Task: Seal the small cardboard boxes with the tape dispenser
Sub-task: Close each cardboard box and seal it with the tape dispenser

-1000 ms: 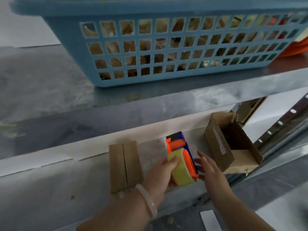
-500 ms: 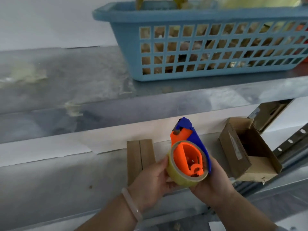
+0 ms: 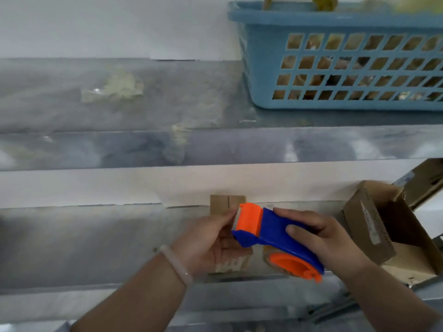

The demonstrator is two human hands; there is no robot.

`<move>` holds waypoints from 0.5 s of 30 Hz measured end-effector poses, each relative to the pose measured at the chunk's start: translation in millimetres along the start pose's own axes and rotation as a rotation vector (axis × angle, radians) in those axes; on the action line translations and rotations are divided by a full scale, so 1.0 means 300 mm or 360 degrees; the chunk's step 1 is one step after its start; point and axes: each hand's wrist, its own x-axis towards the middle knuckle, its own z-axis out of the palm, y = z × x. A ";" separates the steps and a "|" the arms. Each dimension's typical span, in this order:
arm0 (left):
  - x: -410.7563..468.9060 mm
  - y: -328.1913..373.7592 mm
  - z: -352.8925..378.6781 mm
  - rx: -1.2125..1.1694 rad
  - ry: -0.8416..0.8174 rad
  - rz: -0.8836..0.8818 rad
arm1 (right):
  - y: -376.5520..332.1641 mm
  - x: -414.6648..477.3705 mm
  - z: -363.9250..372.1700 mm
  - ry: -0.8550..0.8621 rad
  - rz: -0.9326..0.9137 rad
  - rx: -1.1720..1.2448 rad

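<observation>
the tape dispenser [image 3: 271,232] is being held just above a small closed box [image 3: 227,202], which is lying on the lower shelf [image 3: 96,248], half hidden behind the hands. the right hand [image 3: 328,238] is gripping the blue handle, fingers [image 3: 297,215] wrapped round it. the left hand [image 3: 208,243] is pinching at the orange cutter end, though whether it is catching the tape itself i cannot tell. the box's seam is showing bare, so sealing is likely not yet begun. a second box [image 3: 388,236] is standing open at the right, also waiting.
</observation>
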 end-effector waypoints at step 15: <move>-0.018 0.008 -0.027 0.0710 0.0184 0.0213 | -0.015 0.006 -0.013 -0.0270 -0.0150 -0.0488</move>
